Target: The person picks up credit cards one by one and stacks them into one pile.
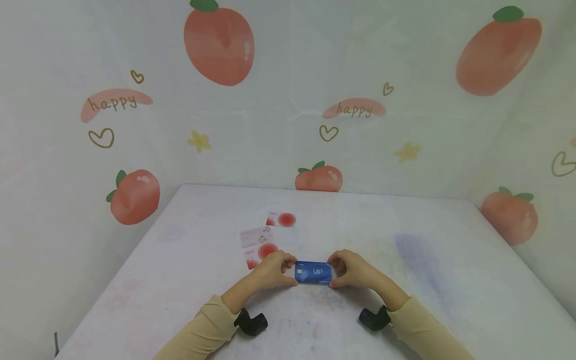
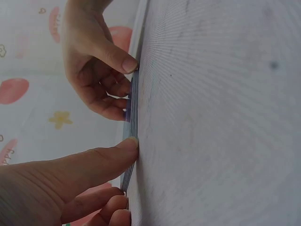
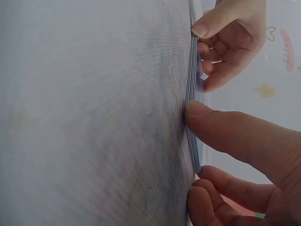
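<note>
A neat stack of plastic cards (image 1: 313,273), the top one blue with "VIP" on it, lies flat on the table in front of me. My left hand (image 1: 274,270) grips its left end between thumb and fingers. At the right end my right hand (image 1: 353,270) holds it the same way. Both wrist views show the stack edge-on, several thin layers (image 2: 134,101) lined up at the tabletop. In the right wrist view, a thumb presses the near edge of the stack (image 3: 192,75) while fingertips touch its far corner.
Beyond my left hand lie a white card with red circles (image 1: 268,250), a pale pink card (image 1: 256,236) and another red-circled card (image 1: 281,219). The white table (image 1: 342,225) meets a fruit-printed backdrop (image 1: 279,125). Black wrist mounts (image 1: 251,323) sit below both hands.
</note>
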Motion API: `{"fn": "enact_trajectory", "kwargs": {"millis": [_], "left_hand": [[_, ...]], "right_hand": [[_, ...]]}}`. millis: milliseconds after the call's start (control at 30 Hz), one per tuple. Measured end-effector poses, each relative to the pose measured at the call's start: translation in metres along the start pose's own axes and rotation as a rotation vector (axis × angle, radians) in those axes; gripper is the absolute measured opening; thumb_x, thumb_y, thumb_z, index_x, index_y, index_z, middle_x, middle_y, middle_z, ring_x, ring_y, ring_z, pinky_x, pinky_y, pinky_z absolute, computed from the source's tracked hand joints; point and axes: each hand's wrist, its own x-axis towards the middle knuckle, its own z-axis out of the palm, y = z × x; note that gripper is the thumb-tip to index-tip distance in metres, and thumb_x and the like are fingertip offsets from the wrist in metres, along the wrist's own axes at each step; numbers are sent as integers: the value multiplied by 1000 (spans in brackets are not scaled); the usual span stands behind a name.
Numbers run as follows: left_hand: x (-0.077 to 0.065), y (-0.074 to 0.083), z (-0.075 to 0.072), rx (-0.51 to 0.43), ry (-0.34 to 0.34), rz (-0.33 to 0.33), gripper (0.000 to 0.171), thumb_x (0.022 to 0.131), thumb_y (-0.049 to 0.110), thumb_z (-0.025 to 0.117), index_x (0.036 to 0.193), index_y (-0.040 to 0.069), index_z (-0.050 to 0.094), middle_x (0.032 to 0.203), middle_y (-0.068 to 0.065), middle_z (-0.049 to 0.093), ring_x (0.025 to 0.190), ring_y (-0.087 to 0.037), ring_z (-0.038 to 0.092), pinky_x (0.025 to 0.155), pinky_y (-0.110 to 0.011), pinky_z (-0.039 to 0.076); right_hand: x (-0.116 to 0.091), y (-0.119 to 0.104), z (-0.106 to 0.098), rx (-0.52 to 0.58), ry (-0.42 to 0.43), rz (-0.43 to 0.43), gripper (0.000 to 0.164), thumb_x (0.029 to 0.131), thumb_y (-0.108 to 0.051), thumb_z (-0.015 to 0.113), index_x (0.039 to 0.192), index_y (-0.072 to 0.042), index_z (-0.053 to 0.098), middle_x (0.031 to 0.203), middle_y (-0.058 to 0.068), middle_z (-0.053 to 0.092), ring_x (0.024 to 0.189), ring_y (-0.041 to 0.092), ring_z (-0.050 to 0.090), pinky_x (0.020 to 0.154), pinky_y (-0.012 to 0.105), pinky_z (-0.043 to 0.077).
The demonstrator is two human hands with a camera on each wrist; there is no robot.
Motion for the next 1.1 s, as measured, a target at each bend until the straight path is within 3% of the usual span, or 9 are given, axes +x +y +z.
{"fn": "enact_trajectory", "kwargs": {"millis": [267,500,1100], "left_hand": [[-1,-2,0,-3,7,13,49,70,12,80,114,-3,62,86,-4,56,73,-11,45,61,-17,37],[-2,-2,-3,-40,-9,-15,53,72,13,79,118,-3,60,90,-6,57,75,-13,47,63,-16,39],[-2,-2,-8,-71,-32,-52,50,72,12,79,117,-1,61,93,-7,59,76,-14,47,63,-17,40]], "right_hand": [[0,-1,-1,-2,-12,40,48,68,-17,82,108,-2,59,97,5,60,86,16,53,76,31,46],[1,-3,-3,28,-15,106,49,66,-17,83,108,-5,60,95,4,60,86,16,53,79,34,48],[3,-6,-7,9,-24,82,48,68,-17,81,109,-5,60,97,5,60,85,16,52,76,32,48]]}}
